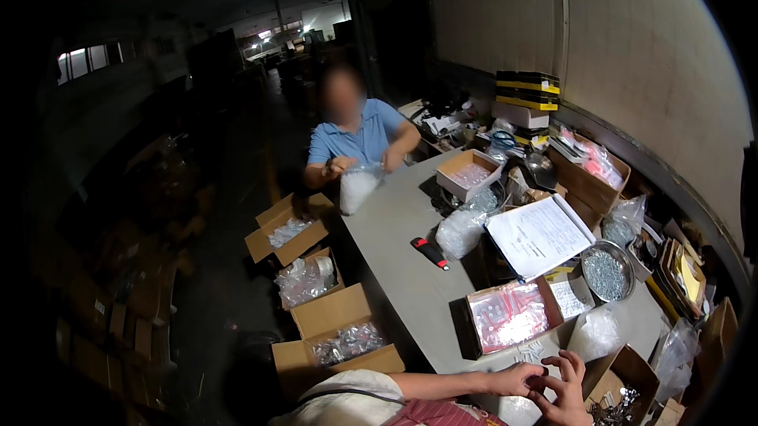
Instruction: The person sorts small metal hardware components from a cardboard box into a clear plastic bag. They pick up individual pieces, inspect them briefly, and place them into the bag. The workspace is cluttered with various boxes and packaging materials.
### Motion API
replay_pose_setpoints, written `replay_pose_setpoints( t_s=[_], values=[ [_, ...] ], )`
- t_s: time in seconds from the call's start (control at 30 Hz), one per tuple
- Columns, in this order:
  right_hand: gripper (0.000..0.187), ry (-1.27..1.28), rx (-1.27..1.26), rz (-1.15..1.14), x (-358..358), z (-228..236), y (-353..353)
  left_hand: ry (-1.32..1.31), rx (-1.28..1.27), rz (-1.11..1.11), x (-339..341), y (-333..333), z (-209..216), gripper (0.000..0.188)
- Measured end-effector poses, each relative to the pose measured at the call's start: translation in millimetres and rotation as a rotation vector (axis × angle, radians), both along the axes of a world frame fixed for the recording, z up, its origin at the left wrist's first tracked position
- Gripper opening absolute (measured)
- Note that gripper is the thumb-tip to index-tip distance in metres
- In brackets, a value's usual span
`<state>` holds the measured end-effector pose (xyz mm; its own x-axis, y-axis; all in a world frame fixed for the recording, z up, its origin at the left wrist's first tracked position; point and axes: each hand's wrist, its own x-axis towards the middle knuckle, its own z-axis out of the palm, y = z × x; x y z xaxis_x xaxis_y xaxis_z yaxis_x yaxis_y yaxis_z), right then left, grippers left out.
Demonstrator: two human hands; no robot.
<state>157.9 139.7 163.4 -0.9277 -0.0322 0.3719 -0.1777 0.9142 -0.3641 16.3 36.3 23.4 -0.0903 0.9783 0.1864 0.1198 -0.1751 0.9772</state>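
Note:
At the near end of the table, my left hand (515,379) and my right hand (565,389) meet, fingertips close together. The left fingers are closed in a pinch, and the right fingers curl in toward them. Whatever lies between them is too small and dark to make out. Just beyond the hands lie several small metal pieces (530,349), beside a carton of red-edged clear plastic bags (512,317). A white plastic bag (594,334) sits right of that carton. An open cardboard box with shiny metal parts (620,406) stands close by my right hand.
Across the grey table (387,240), a person in a blue shirt (363,138) handles a filled clear bag (359,187). On the table are a red-black utility knife (429,254), a clipboard (540,236) and a metal bowl of small hardware (607,272). Open cartons (335,307) line its left side.

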Motion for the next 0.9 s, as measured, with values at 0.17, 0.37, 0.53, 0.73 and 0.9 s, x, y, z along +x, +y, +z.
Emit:
replay_pose_setpoints(
  t_s=[0.17, 0.37, 0.53, 0.73, 0.9],
  values=[
    [0.018, 0.033, -0.18, 0.019, -5.2, -10.4, 21.7, -0.083, 0.091, 0.084, -4.6, -8.2, 18.8, 0.028],
    [0.01, 0.061, -0.214, -0.114, -19.2, -12.0, 17.2, 0.054, 0.138, 0.435, -27.1, -22.5, 21.3, 0.023],
    [0.01, 0.061, -0.237, -0.146, -23.5, -34.2, 13.9, 0.096, 0.139, 0.515, -33.7, -33.3, 45.4, 0.015],
    [0.012, 0.07, -0.268, -0.158, -19.0, -40.0, 7.5, 0.152, 0.116, 0.559, -27.8, -31.2, 47.3, 0.014],
    [0.008, 0.181, -0.319, -0.208, -18.1, -55.7, 0.9, 0.187, 0.147, 0.551, -23.1, -26.7, 42.8, 0.014]
  ],
)
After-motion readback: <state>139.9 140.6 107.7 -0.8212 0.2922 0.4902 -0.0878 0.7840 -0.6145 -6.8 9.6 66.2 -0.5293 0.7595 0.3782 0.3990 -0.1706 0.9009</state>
